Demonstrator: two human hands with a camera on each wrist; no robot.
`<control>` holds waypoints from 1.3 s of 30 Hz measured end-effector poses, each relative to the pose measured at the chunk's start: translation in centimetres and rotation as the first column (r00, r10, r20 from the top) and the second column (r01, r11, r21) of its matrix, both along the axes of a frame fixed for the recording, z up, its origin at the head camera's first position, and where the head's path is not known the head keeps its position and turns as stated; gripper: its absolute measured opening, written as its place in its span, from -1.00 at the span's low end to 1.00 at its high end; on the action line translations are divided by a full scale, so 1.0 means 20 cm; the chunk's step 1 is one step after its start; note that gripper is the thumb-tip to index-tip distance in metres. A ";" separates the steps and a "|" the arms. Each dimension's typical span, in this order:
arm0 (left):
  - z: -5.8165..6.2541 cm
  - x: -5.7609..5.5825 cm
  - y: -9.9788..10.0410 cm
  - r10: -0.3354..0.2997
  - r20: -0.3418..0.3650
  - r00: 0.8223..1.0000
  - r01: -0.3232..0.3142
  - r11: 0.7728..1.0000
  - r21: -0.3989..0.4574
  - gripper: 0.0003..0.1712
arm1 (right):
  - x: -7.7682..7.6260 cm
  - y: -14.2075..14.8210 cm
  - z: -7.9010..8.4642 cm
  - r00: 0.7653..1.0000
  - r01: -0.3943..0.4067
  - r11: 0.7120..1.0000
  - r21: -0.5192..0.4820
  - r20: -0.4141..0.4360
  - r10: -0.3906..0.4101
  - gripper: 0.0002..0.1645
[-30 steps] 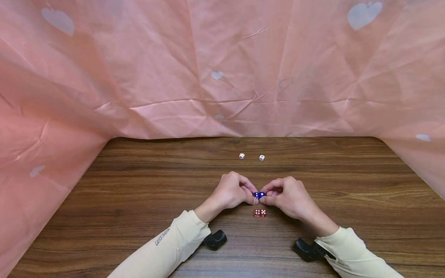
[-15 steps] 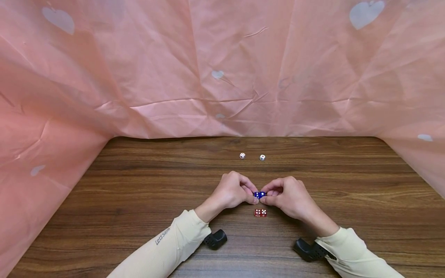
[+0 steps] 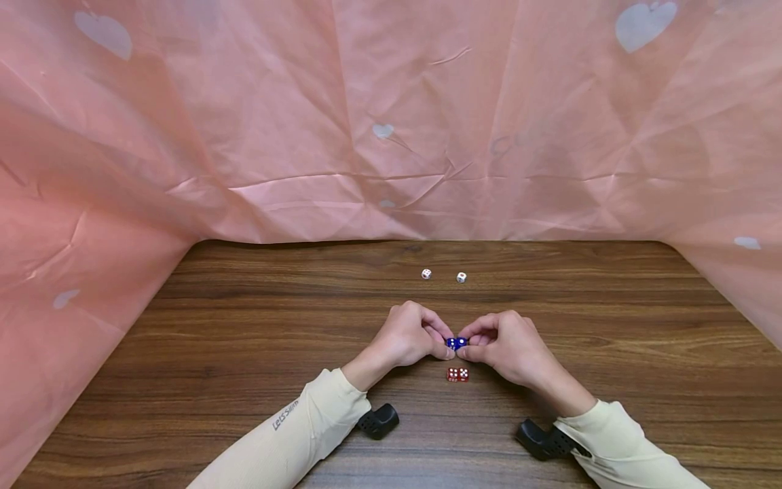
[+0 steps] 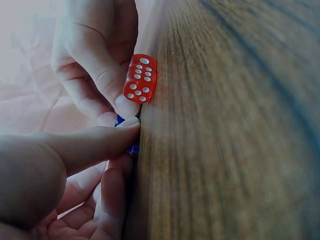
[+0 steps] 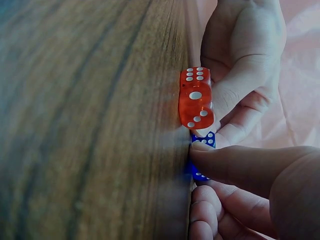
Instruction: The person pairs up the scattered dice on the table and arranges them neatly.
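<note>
Nothing has visibly shifted since the earlier frame: the left hand and right hand each pinch one of two adjoining blue dice, just beyond two red dice; thumbs mostly hide the blue in the left wrist view.

A pink heart-patterned cloth hangs behind the brown wood-grain table.

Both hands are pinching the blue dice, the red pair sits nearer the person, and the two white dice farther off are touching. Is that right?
Not quite: the white dice stand apart; the head view shows table between them. The rest holds: left hand and right hand pinch the blue dice, and the red pair sits nearer.
</note>
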State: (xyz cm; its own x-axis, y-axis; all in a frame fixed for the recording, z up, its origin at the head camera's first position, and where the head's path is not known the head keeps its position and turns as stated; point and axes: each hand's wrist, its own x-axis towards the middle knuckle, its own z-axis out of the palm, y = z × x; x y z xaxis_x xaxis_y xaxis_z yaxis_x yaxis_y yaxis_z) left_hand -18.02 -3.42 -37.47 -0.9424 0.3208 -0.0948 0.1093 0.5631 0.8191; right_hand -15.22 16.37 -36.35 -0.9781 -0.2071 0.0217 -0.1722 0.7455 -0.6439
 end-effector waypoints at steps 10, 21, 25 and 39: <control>0.00 0.00 0.00 0.002 0.001 1.000 -0.002 1.000 -0.005 -0.79 | 0.00 0.01 0.00 1.000 -0.001 1.000 0.005 0.002 0.001 -0.80; 0.01 0.00 -0.01 -0.011 0.015 1.000 0.011 1.000 0.005 -0.78 | -0.01 0.00 0.00 1.000 -0.006 1.000 -0.002 0.004 0.006 -0.81; 0.02 -0.01 -0.03 -0.011 0.041 0.999 0.010 1.000 0.020 -0.76 | -0.01 0.00 0.00 1.000 -0.007 1.000 0.001 0.004 0.007 -0.82; 0.08 -0.04 -0.07 0.029 0.105 0.994 -0.044 0.989 0.144 -0.74 | -0.01 -0.01 0.01 1.000 -0.018 1.000 -0.003 0.013 0.018 -0.81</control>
